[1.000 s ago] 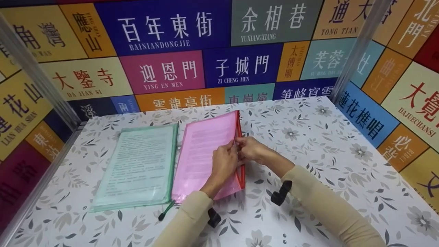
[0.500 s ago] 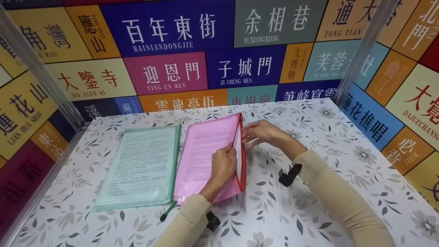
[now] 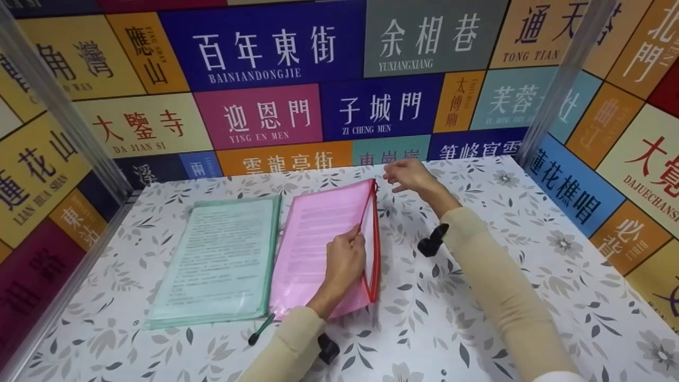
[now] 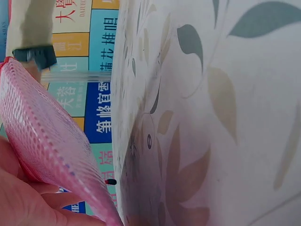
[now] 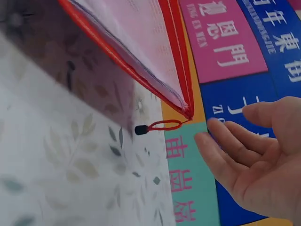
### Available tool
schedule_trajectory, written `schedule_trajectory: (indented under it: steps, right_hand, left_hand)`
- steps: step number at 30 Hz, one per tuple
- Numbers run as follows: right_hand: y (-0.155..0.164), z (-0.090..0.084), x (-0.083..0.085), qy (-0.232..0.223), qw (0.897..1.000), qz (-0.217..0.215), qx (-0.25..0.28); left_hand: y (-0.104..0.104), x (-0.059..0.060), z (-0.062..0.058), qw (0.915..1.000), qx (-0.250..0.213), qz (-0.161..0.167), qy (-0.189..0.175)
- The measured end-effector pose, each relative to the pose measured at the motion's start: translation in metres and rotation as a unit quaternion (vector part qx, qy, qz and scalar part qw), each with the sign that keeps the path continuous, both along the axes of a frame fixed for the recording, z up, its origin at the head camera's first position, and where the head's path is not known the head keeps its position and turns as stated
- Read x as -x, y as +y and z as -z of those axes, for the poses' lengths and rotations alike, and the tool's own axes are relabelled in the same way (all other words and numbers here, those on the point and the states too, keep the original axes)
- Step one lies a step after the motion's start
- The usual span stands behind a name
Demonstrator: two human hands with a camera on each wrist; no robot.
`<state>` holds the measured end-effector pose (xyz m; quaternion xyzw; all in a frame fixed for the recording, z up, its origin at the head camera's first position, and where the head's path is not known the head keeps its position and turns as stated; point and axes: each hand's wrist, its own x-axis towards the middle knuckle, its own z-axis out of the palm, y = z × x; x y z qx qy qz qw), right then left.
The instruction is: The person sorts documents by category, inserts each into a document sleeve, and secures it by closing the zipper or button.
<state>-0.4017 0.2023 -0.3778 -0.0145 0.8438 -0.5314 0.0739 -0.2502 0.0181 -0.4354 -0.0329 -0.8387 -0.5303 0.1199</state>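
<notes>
A pink zip document pouch (image 3: 310,239) with printed sheets inside lies on the table, its red-edged right side gaping. My left hand (image 3: 345,260) grips the upper layer of that side and holds it raised. In the left wrist view, the fingers (image 4: 23,197) are partly hidden by the pink mesh. My right hand (image 3: 411,178) hovers beyond the pouch's far right corner, fingers loosely bent and holding nothing. In the right wrist view, a red cord zip pull (image 5: 162,125) with a black end hangs from that corner, apart from the fingertips.
To the left lies a green zip pouch (image 3: 223,254) with printed sheets, its green pull (image 3: 260,330) pointing toward me. A floral cloth (image 3: 477,318) covers the table. Behind stands a wall panel (image 3: 265,42) of coloured signs, with clear posts at the corners.
My right hand has left the pouch's open edge and moved up toward the far corner. My left hand keeps hold of the upper layer, and the opening has spread wider.
</notes>
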Motion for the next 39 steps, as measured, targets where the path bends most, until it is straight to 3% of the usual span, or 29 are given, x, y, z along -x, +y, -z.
schedule_trajectory:
  steps: [5,10,15,23,30,35,39]
  right_hand:
    - [-0.006,0.024,0.014,0.010,1.000,0.012,0.023]
    - [-0.010,0.036,0.022,-0.026,0.999,-0.021,0.005]
    - [-0.008,0.032,0.025,-0.067,0.997,-0.033,-0.006]
    - [-0.003,0.019,0.026,-0.092,0.995,0.026,0.034]
    - [-0.007,0.021,0.028,-0.140,0.983,0.080,0.090]
    - [-0.009,0.024,0.030,-0.151,0.985,0.077,0.046]
    - [-0.010,0.025,0.031,-0.152,0.986,0.070,0.024]
  left_hand:
    - [0.001,-0.001,0.002,0.9999,0.013,-0.001,0.010]
    - [0.001,-0.002,0.001,0.9998,0.012,-0.006,0.013]
    - [0.001,-0.003,0.001,0.9999,-0.003,0.005,-0.009]
    - [0.001,-0.006,0.001,0.9995,0.005,0.027,-0.015]
    - [0.000,-0.011,0.003,0.9979,0.027,0.059,-0.001]
    - [-0.002,-0.009,0.006,0.9974,0.036,0.063,0.002]
    - [-0.003,-0.009,0.006,0.9961,0.035,0.078,-0.020]
